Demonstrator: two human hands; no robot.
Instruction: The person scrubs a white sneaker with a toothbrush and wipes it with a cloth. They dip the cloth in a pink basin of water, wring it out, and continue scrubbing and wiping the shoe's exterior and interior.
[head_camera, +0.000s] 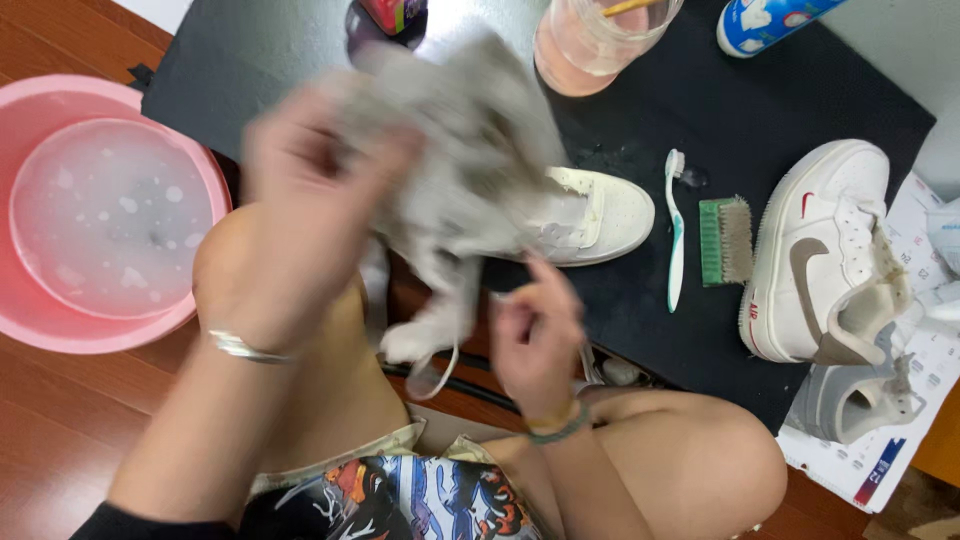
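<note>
— Two hands up in the head view: what are they gripping?
— Left hand (310, 190) is clenched on a blurred grey cloth (460, 150); right hand (535, 335) pinches its dangling end.
— Where's the cloth?
— Above a white sneaker (600, 215) lying mid black mat (700, 110).
— Around it?
— Toothbrush (675, 235) and green brush (728, 240) beside it, another sneaker (820, 250) at the mat's right edge, a pink basin (60, 320) of soapy water off the left edge.

Motion blurs the grey cloth (450, 150) and left hand (300, 200), hiding much of the white shoe (600, 215).
</note>
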